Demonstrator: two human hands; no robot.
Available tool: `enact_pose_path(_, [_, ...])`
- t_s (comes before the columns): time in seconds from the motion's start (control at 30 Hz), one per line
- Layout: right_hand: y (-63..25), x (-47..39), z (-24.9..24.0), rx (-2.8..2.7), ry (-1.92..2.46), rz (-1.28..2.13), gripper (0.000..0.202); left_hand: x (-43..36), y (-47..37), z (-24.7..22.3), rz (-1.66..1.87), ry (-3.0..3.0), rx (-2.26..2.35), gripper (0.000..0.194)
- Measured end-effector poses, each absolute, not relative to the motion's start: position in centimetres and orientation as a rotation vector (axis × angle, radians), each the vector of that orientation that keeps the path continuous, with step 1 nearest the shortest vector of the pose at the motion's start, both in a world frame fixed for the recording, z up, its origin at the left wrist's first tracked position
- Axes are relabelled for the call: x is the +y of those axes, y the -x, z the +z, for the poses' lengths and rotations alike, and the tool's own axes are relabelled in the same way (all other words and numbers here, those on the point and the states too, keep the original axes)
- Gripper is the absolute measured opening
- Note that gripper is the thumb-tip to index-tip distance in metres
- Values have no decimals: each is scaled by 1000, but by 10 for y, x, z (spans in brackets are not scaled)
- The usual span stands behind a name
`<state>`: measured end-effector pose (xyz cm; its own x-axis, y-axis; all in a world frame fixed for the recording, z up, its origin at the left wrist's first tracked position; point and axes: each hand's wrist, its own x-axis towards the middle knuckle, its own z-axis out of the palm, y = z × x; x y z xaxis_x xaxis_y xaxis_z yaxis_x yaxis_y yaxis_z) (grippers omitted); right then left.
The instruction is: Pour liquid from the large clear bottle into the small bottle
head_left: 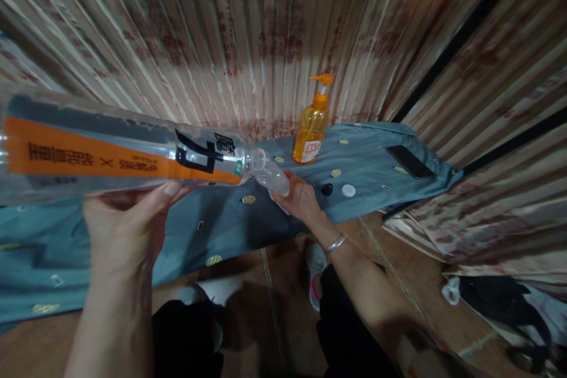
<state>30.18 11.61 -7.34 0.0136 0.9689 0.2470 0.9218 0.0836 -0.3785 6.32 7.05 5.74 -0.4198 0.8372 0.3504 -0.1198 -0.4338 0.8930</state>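
Note:
A large clear plastic bottle with an orange and black label lies nearly level across the left side, its neck pointing right. My left hand is wrapped round it from below. The bottle's mouth meets a small clear container, which my right hand grips, a silver bangle on that wrist. Whether liquid passes between them cannot be made out. Behind my right hand, a pump bottle of yellow liquid stands upright with an orange top. A black cap and a white lid lie to the right.
A dark phone-like slab rests at the right end of the teal patterned cloth. Pleated curtains hang behind and at the right. Dark bags lie on the tiled floor at the lower right.

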Motion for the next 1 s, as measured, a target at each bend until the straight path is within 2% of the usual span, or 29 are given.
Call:
enact_pose_path(0.87, [-300, 115, -72, -1933, 1866, 182, 54, 73, -62, 55, 1936, -1072, 1048, 45])
enact_pose_path(1.0, [-300, 115, -73, -1929, 1855, 199, 53, 73, -59, 54, 1934, -1097, 1056, 40])
